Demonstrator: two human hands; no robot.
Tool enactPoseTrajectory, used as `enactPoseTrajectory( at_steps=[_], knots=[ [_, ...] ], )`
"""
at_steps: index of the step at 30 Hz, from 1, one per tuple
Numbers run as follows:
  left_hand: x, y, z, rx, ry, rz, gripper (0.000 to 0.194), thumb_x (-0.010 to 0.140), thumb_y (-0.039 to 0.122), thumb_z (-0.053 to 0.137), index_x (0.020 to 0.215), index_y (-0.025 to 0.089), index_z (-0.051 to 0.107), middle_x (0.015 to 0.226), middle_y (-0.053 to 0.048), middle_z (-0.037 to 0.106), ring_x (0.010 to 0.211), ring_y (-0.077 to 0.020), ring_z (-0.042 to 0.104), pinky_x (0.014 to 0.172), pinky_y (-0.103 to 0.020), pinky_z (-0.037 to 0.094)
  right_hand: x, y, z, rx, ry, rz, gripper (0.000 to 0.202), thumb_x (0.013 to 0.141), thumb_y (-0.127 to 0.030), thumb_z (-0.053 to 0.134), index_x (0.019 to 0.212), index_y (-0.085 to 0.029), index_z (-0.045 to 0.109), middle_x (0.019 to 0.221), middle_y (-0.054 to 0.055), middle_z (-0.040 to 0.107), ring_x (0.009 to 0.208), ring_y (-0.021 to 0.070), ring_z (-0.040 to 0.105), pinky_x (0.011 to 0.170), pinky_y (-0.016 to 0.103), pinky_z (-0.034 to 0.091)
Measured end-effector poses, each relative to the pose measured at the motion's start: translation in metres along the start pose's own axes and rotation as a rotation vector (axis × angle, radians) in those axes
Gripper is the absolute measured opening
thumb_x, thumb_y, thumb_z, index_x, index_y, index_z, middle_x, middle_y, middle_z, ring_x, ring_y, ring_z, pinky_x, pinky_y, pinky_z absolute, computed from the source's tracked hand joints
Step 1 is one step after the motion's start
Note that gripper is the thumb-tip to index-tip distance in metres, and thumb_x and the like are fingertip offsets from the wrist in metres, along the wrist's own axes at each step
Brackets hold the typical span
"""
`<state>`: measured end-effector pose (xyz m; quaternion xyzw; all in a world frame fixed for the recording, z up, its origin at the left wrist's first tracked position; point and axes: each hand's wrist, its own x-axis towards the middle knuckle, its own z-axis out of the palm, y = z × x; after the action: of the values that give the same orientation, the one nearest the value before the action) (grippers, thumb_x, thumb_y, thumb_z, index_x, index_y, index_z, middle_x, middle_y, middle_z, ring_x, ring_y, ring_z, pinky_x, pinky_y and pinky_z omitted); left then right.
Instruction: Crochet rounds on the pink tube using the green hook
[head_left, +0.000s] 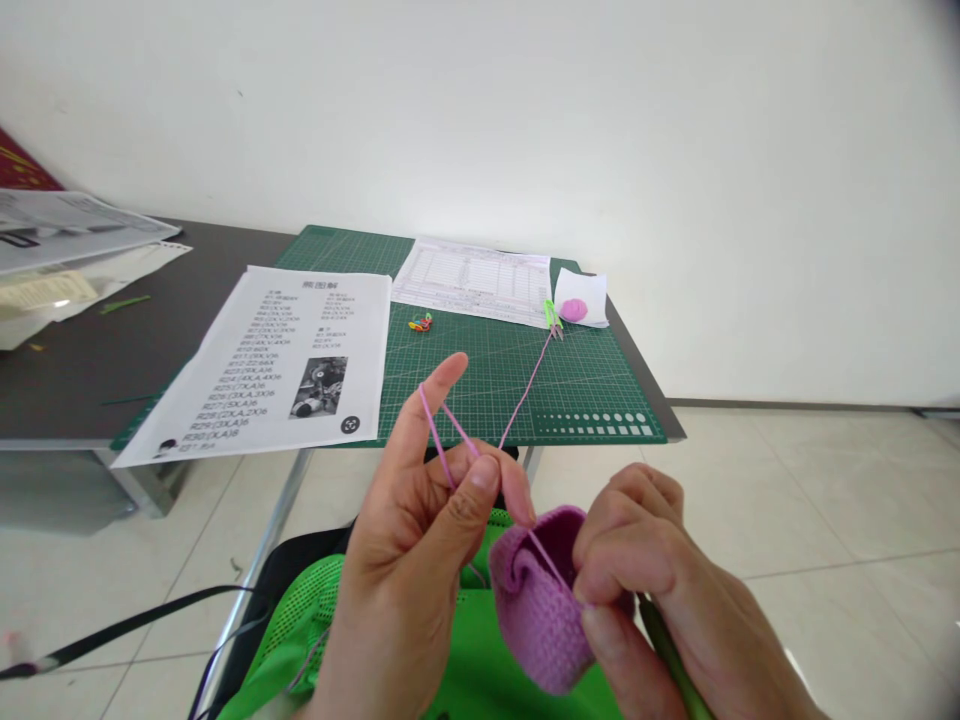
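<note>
My left hand point(420, 540) is raised with its index finger extended and pink yarn point(436, 432) looped around that finger. Thumb and middle finger pinch the strand, which runs on to a cup-shaped purple crocheted piece point(544, 630). That piece hangs with its opening upward against my right hand point(645, 560), whose fingertips pinch its edge. The green handle of a crochet hook point(667, 650) is tucked under the same hand; the hook's tip is hidden. Another length of yarn goes from my left hand up to the table.
A green cutting mat point(592, 380) covers the table's near corner. On it lie a printed pattern sheet point(225, 400), a form point(480, 280), colourful stitch markers point(421, 322), green-handled snips point(553, 318), and a small pink yarn bundle point(574, 310) on white paper. More papers point(67, 240) lie left.
</note>
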<state>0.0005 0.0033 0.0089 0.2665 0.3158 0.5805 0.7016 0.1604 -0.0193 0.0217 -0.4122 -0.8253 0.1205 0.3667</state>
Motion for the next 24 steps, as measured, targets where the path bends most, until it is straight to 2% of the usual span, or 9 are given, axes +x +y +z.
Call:
enactPoseTrajectory(
  at_steps=[1, 2, 5, 9, 13, 15, 17, 20, 24],
  knots=[
    [0.002, -0.001, 0.001, 0.033, -0.01, 0.025, 0.048, 0.098, 0.017, 0.063, 0.139, 0.041, 0.059, 0.069, 0.004, 0.072, 0.064, -0.0078, 0.058, 0.067, -0.012, 0.048, 0.0, -0.001, 0.0, 0.006, -0.048, 0.014, 0.021, 0.087, -0.001, 0.044, 0.086, -0.022, 0.041, 0.069, -0.005, 0.05, 0.068, 0.0103, 0.046, 0.074, 0.03, 0.041],
    [0.004, -0.001, 0.001, 0.061, -0.038, 0.068, 0.05, 0.097, 0.017, 0.065, 0.139, 0.043, 0.058, 0.068, 0.005, 0.071, 0.067, -0.0089, 0.06, 0.068, -0.013, 0.049, 0.0, -0.001, 0.0, 0.014, 0.094, -0.041, 0.02, 0.089, -0.004, 0.042, 0.084, -0.023, 0.038, 0.065, -0.006, 0.043, 0.062, 0.0103, 0.041, 0.07, 0.029, 0.039],
    [0.014, -0.001, -0.005, 0.11, -0.117, 0.032, 0.05, 0.097, 0.017, 0.066, 0.139, 0.042, 0.059, 0.069, 0.005, 0.072, 0.069, -0.01, 0.062, 0.07, -0.015, 0.05, 0.002, -0.001, -0.001, 0.033, -0.028, 0.028, 0.021, 0.089, -0.002, 0.042, 0.085, -0.023, 0.039, 0.069, -0.005, 0.048, 0.067, 0.0108, 0.045, 0.074, 0.03, 0.041],
    [0.028, 0.01, -0.032, 0.115, -0.14, -0.121, 0.042, 0.093, 0.018, 0.071, 0.134, 0.023, 0.068, 0.07, 0.001, 0.07, 0.068, -0.0083, 0.061, 0.069, -0.013, 0.05, 0.004, 0.001, -0.003, 0.077, -0.03, 0.087, 0.02, 0.091, -0.004, 0.042, 0.083, -0.023, 0.039, 0.07, -0.004, 0.048, 0.068, 0.0117, 0.049, 0.078, 0.032, 0.043],
    [0.039, 0.026, -0.073, 0.098, -0.08, -0.078, 0.021, 0.085, 0.028, 0.08, 0.101, 0.015, 0.078, 0.054, 0.011, 0.045, 0.047, -0.0041, 0.04, 0.063, -0.016, 0.053, 0.006, -0.003, -0.007, 0.108, 0.005, 0.181, 0.018, 0.091, -0.008, 0.042, 0.083, -0.024, 0.04, 0.071, -0.003, 0.047, 0.069, 0.0142, 0.052, 0.083, 0.035, 0.046],
    [0.043, 0.03, -0.094, 0.15, -0.076, -0.04, 0.018, 0.086, 0.031, 0.079, 0.078, 0.017, 0.071, 0.055, 0.01, 0.046, 0.049, -0.0061, 0.045, 0.064, -0.022, 0.056, 0.007, -0.003, -0.009, 0.131, 0.004, 0.179, 0.018, 0.091, -0.008, 0.042, 0.084, -0.024, 0.04, 0.071, -0.003, 0.047, 0.069, 0.0146, 0.053, 0.083, 0.035, 0.047],
    [0.046, 0.031, -0.109, 0.261, -0.061, 0.01, 0.017, 0.097, 0.034, 0.065, 0.098, 0.017, 0.069, 0.087, -0.001, 0.07, 0.067, -0.0149, 0.065, 0.063, -0.032, 0.058, 0.009, 0.0, -0.009, 0.159, -0.037, 0.15, 0.018, 0.09, -0.007, 0.042, 0.085, -0.024, 0.039, 0.071, -0.003, 0.046, 0.067, 0.0144, 0.052, 0.081, 0.034, 0.048],
    [0.052, 0.027, -0.118, 0.479, 0.011, 0.109, 0.022, 0.098, 0.03, 0.064, 0.116, 0.019, 0.067, 0.121, -0.009, 0.07, 0.096, -0.0244, 0.07, 0.079, -0.044, 0.061, 0.009, 0.011, -0.004, 0.226, -0.051, 0.039, 0.017, 0.09, -0.009, 0.04, 0.085, -0.025, 0.037, 0.069, -0.004, 0.046, 0.064, 0.014, 0.051, 0.075, 0.033, 0.047],
    [0.048, 0.021, -0.108, 0.631, 0.112, 0.2, 0.018, 0.082, 0.019, 0.082, 0.1, 0.021, 0.081, 0.121, -0.004, 0.064, 0.115, -0.0232, 0.053, 0.096, -0.024, 0.047, 0.006, 0.023, 0.002, 0.263, -0.038, 0.015, 0.017, 0.089, -0.009, 0.038, 0.084, -0.025, 0.036, 0.069, -0.004, 0.046, 0.066, 0.0138, 0.051, 0.071, 0.031, 0.045]
  ],
)
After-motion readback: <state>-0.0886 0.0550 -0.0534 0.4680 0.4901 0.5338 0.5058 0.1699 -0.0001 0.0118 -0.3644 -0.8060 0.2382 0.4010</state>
